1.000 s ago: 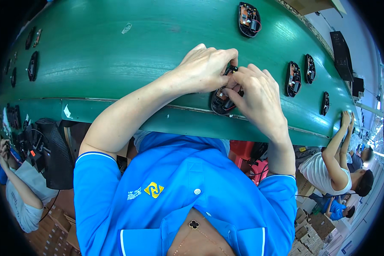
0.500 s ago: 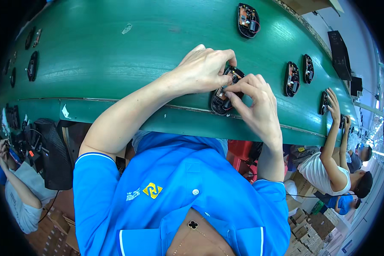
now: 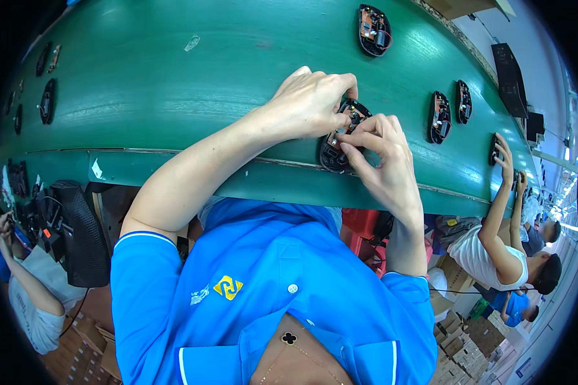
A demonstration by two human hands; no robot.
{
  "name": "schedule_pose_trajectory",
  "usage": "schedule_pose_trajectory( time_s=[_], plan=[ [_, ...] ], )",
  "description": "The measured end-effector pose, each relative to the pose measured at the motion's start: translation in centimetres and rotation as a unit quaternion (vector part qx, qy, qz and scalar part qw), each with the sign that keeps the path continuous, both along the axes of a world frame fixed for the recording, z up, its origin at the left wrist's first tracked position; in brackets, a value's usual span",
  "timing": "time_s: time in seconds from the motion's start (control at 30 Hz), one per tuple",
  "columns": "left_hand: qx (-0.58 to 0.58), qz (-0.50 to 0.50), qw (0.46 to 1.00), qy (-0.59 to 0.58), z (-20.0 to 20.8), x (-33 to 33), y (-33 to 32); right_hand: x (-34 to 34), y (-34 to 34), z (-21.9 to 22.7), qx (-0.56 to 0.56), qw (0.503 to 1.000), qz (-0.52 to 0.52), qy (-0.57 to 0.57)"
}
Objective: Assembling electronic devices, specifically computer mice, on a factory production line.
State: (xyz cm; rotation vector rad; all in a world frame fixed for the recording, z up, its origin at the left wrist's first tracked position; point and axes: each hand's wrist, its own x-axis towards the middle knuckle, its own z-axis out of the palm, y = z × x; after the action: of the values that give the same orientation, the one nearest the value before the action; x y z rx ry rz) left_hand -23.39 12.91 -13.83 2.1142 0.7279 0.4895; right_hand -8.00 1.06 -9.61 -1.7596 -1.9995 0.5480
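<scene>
A black oval plastic housing (image 3: 331, 158) with an orange-brown circuit board inside lies near the front edge of the green work surface, tilted away to the right. My left hand (image 3: 315, 104) grips its far end, index finger curled over the far side and thumb on the board. Over the middle of the board, my right hand (image 3: 385, 149) is closed in a pinch, thumb and index fingertips together. Whatever sits between those fingertips is too small to make out. Part of the board is hidden beneath my fingers.
Similar open housings with boards lie on the green surface (image 3: 141, 83): one at the far side (image 3: 374, 31), one to the right (image 3: 439, 117), another beyond it (image 3: 464, 102), and several at left. Co-workers sit at both sides; one person's hand (image 3: 504, 160) reaches onto the surface at right.
The housing has shifted slightly to the right under my hands. My right fingertips stay at the board with a small shift. The co-worker's hand at right has moved slightly.
</scene>
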Motion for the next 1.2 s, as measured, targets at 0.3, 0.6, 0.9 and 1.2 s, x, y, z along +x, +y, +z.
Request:
schedule_pose_trajectory(
  time_s=[0.3,0.6,0.9,1.2],
  plan=[
    [-0.026,-0.005,0.999,-0.026,0.0,0.0,-0.1,1.6,1.4,0.4,-0.032,0.998,-0.018,0.052],
    [-0.065,0.016,0.998,0.003,0.8,-1.8,0.4,2.0,-2.3,0.0,-0.045,0.975,-0.159,0.149],
    [-0.08,0.104,0.991,-0.007,0.2,-4.2,0.8,0.3,-0.7,-2.1,-0.099,0.87,-0.197,0.44],
    [-0.048,0.084,0.995,0.015,0.2,-4.1,1.1,-1.4,1.2,-2.9,-0.053,0.857,-0.16,0.487]
  ],
)
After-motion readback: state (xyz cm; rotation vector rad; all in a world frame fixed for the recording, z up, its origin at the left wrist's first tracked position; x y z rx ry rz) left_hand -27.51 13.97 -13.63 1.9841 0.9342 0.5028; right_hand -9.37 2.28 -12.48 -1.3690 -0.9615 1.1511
